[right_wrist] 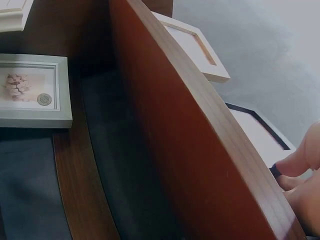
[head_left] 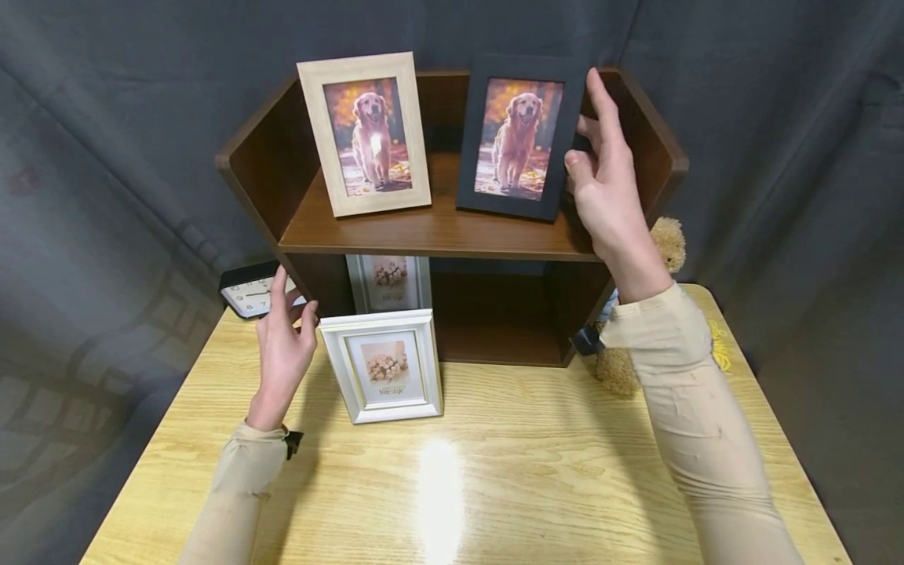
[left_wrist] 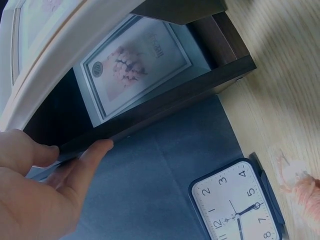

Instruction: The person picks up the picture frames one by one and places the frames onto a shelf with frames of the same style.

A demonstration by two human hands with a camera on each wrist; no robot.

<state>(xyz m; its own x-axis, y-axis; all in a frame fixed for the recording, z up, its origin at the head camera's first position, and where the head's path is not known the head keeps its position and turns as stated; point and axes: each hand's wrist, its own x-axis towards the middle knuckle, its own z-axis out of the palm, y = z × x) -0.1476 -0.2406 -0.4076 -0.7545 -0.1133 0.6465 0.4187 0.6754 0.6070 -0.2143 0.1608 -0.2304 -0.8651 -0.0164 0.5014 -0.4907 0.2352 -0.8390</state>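
Inside shelving (head_left: 441, 238), beige frame (head_left: 318, 141), black frame (head_left: 470, 141) in right fingers (head_left: 606, 110), grey frame (head_left: 390, 275) below, left fingers (head_left: 278, 292) pinching panel (head_left: 271, 149)

I log one black picture frame (head_left: 521, 141), its print a golden dog among autumn leaves, upright at the right of the upper level; I cannot tell whether its base touches there; I log one dark brown wooden shelf (head_left: 438, 229), two levels, upright, front open.
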